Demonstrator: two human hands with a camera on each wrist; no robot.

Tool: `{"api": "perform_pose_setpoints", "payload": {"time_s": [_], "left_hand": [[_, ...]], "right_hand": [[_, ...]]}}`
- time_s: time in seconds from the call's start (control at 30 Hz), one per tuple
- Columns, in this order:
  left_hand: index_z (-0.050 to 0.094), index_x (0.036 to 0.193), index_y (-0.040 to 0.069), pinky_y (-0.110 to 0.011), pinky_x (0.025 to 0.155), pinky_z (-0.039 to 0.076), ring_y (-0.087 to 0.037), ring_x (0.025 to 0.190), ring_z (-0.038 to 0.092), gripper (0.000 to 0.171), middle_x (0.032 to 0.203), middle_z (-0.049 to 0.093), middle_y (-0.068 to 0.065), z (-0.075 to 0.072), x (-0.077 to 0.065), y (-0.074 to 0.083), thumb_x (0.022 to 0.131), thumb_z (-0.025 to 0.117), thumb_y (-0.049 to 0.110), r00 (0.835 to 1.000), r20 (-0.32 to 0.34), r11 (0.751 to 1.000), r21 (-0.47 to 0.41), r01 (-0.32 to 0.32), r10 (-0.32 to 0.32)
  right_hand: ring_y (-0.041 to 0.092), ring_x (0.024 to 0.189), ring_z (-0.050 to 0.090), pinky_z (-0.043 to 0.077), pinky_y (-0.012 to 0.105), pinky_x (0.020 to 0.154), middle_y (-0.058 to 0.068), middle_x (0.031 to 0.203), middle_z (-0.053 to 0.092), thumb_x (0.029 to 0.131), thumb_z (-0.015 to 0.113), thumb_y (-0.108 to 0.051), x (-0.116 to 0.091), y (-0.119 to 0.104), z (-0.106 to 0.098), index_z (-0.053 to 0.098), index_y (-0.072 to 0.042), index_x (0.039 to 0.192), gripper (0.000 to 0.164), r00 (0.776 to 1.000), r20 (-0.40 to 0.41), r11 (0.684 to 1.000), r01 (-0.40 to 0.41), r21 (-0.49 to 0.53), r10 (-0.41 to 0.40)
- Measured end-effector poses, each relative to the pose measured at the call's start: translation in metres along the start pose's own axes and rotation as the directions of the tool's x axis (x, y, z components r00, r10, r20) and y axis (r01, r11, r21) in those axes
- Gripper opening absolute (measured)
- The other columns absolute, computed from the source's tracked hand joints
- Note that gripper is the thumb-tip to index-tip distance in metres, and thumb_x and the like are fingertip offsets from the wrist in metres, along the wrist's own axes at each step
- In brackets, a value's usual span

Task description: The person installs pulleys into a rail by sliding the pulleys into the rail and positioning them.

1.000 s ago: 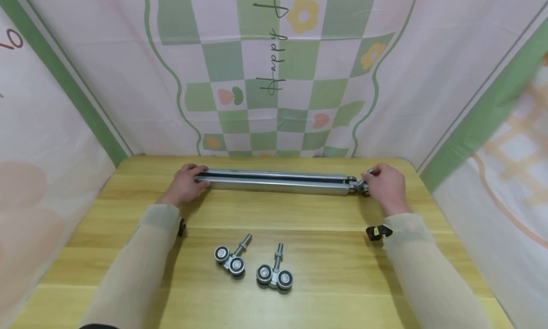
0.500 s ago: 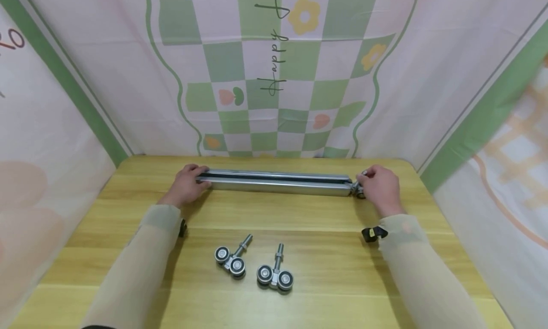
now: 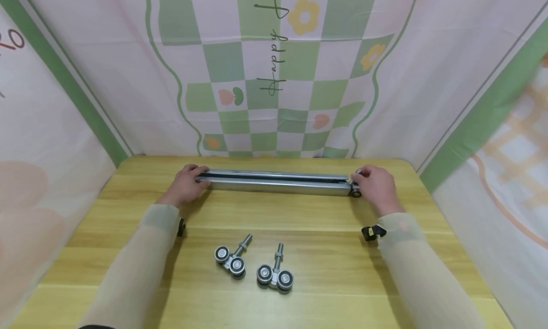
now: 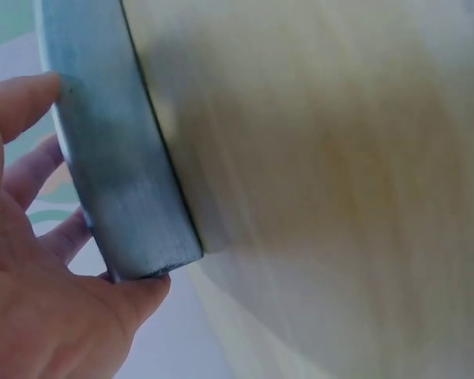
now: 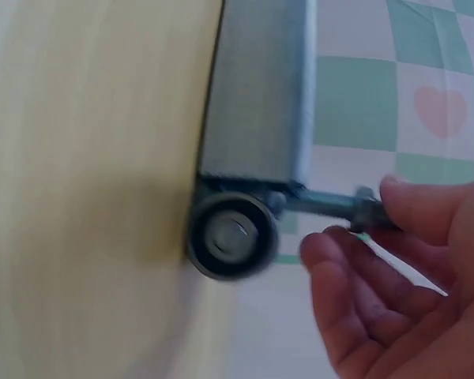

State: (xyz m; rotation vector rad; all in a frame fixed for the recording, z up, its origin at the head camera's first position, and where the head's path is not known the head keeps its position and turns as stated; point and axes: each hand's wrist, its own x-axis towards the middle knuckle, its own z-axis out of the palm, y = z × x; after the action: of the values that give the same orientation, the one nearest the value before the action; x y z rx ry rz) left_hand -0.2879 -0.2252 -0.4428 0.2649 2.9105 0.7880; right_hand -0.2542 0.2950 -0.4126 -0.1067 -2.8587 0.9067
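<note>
A long silver metal channel rail (image 3: pixel 274 184), slotted along its top, lies across the far part of the table. My left hand (image 3: pixel 186 184) grips its left end; in the left wrist view the thumb and fingers (image 4: pixel 31 174) are round that end. At the right end, my right hand (image 3: pixel 377 185) pinches the threaded bolt (image 5: pixel 324 204) of a roller trolley between thumb and fingertips. One wheel pair, with the near wheel (image 5: pixel 232 235) showing, sits just outside the rail's end. The trolley's other wheels are hidden inside the rail.
Two more roller trolleys, the left one (image 3: pixel 231 261) and the right one (image 3: pixel 275 274), lie on the wooden table (image 3: pixel 325 267) in front of the rail. A patterned cloth backdrop (image 3: pixel 274 72) rises behind the table's far edge.
My right hand has moved left, sliding the trolley's first wheels into the rail's right end, so only the outer wheels show. The left hand stays on the left end.
</note>
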Motion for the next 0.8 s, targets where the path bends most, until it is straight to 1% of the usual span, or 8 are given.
{"api": "perform_pose_setpoints", "payload": {"time_s": [0.1, 0.27, 0.33, 0.5, 0.6, 0.7, 0.8], "left_hand": [[0.042, 0.15, 0.004, -0.062, 0.113, 0.021, -0.05, 0.139, 0.025, 0.056, 0.154, 0.026, -0.029, -0.006, 0.001, -0.004, 0.103, 0.053, 0.032, 1.0, 0.0, 0.999, -0.041, -0.006, 0.006], [0.042, 0.148, -0.001, -0.058, 0.114, 0.021, -0.047, 0.139, 0.028, 0.058, 0.152, 0.031, -0.029, -0.014, -0.001, -0.012, 0.099, 0.059, 0.023, 0.999, -0.04, 0.989, -0.146, 0.021, -0.027], [0.041, 0.148, -0.002, -0.059, 0.114, 0.022, -0.047, 0.138, 0.029, 0.06, 0.152, 0.031, -0.029, -0.015, -0.001, -0.013, 0.098, 0.061, 0.024, 0.998, -0.04, 0.984, -0.172, 0.036, -0.044], [0.039, 0.149, -0.002, -0.059, 0.113, 0.023, -0.047, 0.138, 0.03, 0.063, 0.153, 0.03, -0.028, -0.015, 0.002, -0.015, 0.098, 0.061, 0.027, 0.998, -0.025, 0.982, -0.178, 0.06, -0.066], [0.036, 0.15, -0.003, -0.058, 0.114, 0.022, -0.047, 0.139, 0.028, 0.065, 0.154, 0.029, -0.027, -0.014, 0.003, -0.016, 0.098, 0.06, 0.028, 0.997, -0.017, 0.983, -0.169, 0.067, -0.071], [0.036, 0.15, -0.004, -0.057, 0.115, 0.021, -0.047, 0.14, 0.027, 0.065, 0.154, 0.029, -0.027, -0.015, 0.002, -0.016, 0.099, 0.06, 0.029, 0.997, -0.015, 0.985, -0.159, 0.07, -0.074], [0.038, 0.148, -0.005, -0.057, 0.115, 0.021, -0.047, 0.139, 0.029, 0.064, 0.153, 0.031, -0.028, -0.016, 0.001, -0.016, 0.098, 0.062, 0.028, 0.997, -0.021, 0.986, -0.148, 0.073, -0.077]], "right_hand": [[0.038, 0.099, 0.059, 0.047, 0.054, 0.085, 0.021, 0.11, 0.067, 0.102, 0.058, -0.032, 0.001, 0.001, -0.005, 0.068, -0.001, 0.114, 0.035, 0.999, 0.033, 0.999, 0.031, -0.03, -0.03], [0.041, 0.105, 0.058, 0.045, 0.058, 0.09, 0.023, 0.114, 0.066, 0.101, 0.059, -0.028, 0.005, -0.001, -0.007, 0.068, 0.002, 0.117, 0.035, 0.996, 0.061, 0.997, 0.065, -0.052, -0.062], [0.041, 0.104, 0.058, 0.045, 0.057, 0.09, 0.023, 0.113, 0.066, 0.101, 0.059, -0.027, 0.005, -0.001, -0.006, 0.068, 0.002, 0.116, 0.034, 0.996, 0.057, 0.996, 0.07, -0.051, -0.067], [0.039, 0.101, 0.06, 0.047, 0.055, 0.087, 0.022, 0.111, 0.068, 0.101, 0.059, -0.026, 0.005, -0.005, -0.002, 0.07, 0.001, 0.114, 0.032, 0.995, 0.058, 0.995, 0.087, -0.052, -0.084], [0.038, 0.1, 0.06, 0.048, 0.053, 0.085, 0.021, 0.111, 0.068, 0.102, 0.058, -0.026, 0.006, -0.007, -0.001, 0.07, 0.001, 0.115, 0.032, 0.995, 0.068, 0.996, 0.074, -0.043, -0.071], [0.037, 0.101, 0.06, 0.049, 0.053, 0.086, 0.022, 0.111, 0.068, 0.102, 0.058, -0.025, 0.006, -0.01, 0.001, 0.069, 0.001, 0.116, 0.032, 0.996, 0.072, 0.998, 0.061, -0.029, -0.058], [0.037, 0.1, 0.06, 0.049, 0.053, 0.086, 0.021, 0.11, 0.068, 0.101, 0.058, -0.025, 0.008, -0.011, 0.003, 0.069, 0.001, 0.116, 0.032, 0.995, 0.072, 0.997, 0.07, -0.033, -0.068]]}}
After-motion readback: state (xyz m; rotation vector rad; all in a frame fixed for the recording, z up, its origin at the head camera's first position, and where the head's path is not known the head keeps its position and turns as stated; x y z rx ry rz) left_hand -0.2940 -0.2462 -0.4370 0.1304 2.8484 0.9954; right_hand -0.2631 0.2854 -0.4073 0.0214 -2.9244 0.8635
